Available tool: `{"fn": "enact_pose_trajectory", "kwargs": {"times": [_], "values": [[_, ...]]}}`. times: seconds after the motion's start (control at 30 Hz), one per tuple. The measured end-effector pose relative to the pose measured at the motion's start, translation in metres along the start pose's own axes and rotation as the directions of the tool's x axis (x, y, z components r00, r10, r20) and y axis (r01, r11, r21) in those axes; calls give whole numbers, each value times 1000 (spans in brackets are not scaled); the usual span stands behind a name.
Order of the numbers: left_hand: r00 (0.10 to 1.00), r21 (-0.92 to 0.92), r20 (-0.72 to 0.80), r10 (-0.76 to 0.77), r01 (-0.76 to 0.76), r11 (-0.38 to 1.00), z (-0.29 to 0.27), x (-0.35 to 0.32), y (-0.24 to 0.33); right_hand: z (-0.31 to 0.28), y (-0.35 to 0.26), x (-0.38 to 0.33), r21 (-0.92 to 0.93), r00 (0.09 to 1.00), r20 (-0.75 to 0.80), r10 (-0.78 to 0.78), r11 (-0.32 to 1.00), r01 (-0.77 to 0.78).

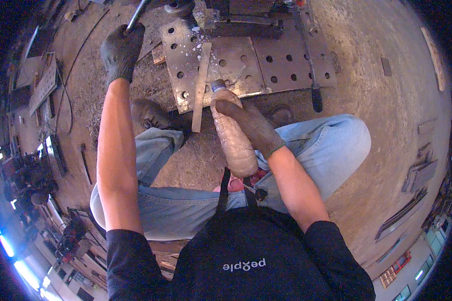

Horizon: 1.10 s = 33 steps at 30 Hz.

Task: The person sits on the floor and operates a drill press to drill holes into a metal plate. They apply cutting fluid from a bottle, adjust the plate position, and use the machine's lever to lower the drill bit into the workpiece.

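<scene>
- I see a clear plastic bottle [234, 135] with a blue cap, tilted, its cap end pointing away from the body toward the metal plates.
- My right hand [251, 125], in a dark glove, is wrapped around the bottle's side, fingers closed on it.
- Just left of that hand, a narrow flat metal strip [201, 88] lies on a perforated steel plate [186, 55] wet with white droplets.
- My left hand [121, 50], also gloved, is closed in a fist around a slim metal lever handle [137, 16], well apart from the bottle.
- Below both hands are knees in blue jeans [331, 145], a worn boot [148, 114], and the dirt floor [386, 100].
</scene>
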State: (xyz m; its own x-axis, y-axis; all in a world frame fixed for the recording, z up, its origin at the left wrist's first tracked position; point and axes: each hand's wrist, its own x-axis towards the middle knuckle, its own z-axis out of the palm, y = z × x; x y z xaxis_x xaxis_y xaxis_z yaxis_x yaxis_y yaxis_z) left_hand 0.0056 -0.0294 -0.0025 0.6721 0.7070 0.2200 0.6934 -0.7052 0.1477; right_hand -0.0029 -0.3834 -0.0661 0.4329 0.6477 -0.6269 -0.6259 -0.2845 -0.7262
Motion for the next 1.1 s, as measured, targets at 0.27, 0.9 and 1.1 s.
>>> {"fn": "enact_pose_trajectory", "kwargs": {"times": [0.27, 0.9, 1.1], "values": [[1000, -62, -4, 0, 0, 998, -4, -5, 5, -2, 7, 5, -37, 1000, -10, -5, 999, 4], [1000, -28, 20, -10, 10, 1000, -3, -3, 7, -7, 19, 13, -143, 999, -33, -33, 989, 28], [1000, -19, 24, 10, -10, 1000, -1, -2, 3, -5, 10, 8, -163, 999, -34, -14, 987, 9]]}}
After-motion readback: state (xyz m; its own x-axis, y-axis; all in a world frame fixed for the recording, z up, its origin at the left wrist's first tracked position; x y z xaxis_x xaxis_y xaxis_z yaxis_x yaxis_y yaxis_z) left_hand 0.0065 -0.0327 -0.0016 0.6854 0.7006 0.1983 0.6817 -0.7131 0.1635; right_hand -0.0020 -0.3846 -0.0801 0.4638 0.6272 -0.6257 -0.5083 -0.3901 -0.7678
